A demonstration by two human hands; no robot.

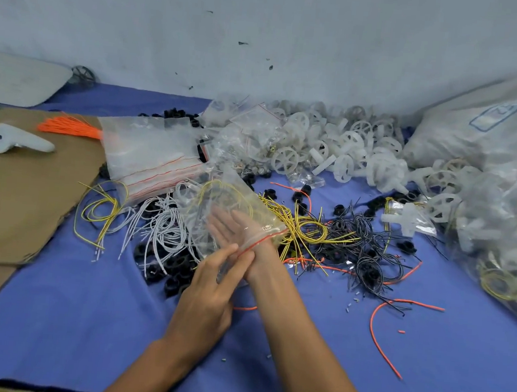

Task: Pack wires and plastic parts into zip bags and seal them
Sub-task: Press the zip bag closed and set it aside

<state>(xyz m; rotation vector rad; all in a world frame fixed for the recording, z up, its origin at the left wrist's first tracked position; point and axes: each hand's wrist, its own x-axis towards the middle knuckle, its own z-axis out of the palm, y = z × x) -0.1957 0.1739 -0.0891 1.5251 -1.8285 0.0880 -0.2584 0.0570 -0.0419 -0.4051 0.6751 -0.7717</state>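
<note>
Clear film zip bag (219, 205): held just above the blue cloth (87, 306) at scene centre, beside the white wires (162, 228); a loop of yellow wire (221, 186) shows inside it.
Right hand (230, 227): thrust through the bag's mouth to the wrist, fingers straight, gripping nothing that we can see.
Left hand (210, 285): pinches the mouth edge beside the red zip strip (263, 238).
Handling: we judge the film light, limp and slippery, and likely to collapse unless held at the mouth. The stiffer zip strip is the place to take hold, towards its two ends.
Wire: springy; we expect the coil to push back out before sealing.
Stage: filling, in our judgement; seal not yet closed.
Nearby stock: white plastic wheels (317, 138) heaped behind; black rings (177, 266) just below the white wires.
</note>
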